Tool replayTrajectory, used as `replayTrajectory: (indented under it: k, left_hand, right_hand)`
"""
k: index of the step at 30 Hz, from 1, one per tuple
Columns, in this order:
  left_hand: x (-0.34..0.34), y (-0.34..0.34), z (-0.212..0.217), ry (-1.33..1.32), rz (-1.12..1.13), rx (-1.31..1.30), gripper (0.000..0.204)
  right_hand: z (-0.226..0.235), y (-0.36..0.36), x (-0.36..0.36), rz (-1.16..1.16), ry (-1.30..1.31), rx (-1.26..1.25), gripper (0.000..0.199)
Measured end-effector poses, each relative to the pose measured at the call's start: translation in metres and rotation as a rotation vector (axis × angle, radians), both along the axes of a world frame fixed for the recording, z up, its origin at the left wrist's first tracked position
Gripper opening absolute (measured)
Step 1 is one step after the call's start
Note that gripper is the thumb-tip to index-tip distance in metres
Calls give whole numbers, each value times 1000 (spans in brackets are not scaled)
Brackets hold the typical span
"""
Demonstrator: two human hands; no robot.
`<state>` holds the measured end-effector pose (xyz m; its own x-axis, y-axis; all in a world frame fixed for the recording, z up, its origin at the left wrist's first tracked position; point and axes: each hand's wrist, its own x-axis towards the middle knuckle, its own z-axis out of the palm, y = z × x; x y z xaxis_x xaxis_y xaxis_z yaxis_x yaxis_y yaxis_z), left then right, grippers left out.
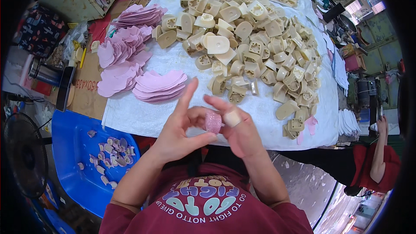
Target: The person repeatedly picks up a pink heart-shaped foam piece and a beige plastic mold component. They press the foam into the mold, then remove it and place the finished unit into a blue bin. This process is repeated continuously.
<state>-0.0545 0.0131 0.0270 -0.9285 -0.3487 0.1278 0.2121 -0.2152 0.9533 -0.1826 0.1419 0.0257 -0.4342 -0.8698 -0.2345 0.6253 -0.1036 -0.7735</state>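
Observation:
Over the near edge of the table, a small shoe heel covered in glittery pink material (213, 122) is held between my two hands. My left hand (178, 132) has its thumb and bent fingers closed around the heel, while its index finger points up. From the other side my right hand (241, 132) curls against the same heel. A beige wrap (232, 118) circles one of its fingers, and its fingertips are slightly blurred. Just beyond my left hand lies a fanned stack of pink cut pieces (159, 86). A large heap of bare beige heels (255, 47) spreads behind my right hand.
More pink stacks (125, 45) lie at the far left of the white cloth (134, 117). A blue basin (69, 147) with several small covered pieces stands at lower left, beside a dark fan (25, 156). Another person's arm (380, 154) shows at the right.

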Motion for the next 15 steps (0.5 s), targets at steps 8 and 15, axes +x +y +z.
replayTrajectory:
  k: [8,15]
  left_hand:
    - [-5,-15,7,-46,33,-1061,76]
    - [-1,-17,12,-110,42,-1024,47]
  right_hand:
    - [-8,15,-14,104,100,234,31]
    - [-8,19,-2,30,464,173,24]
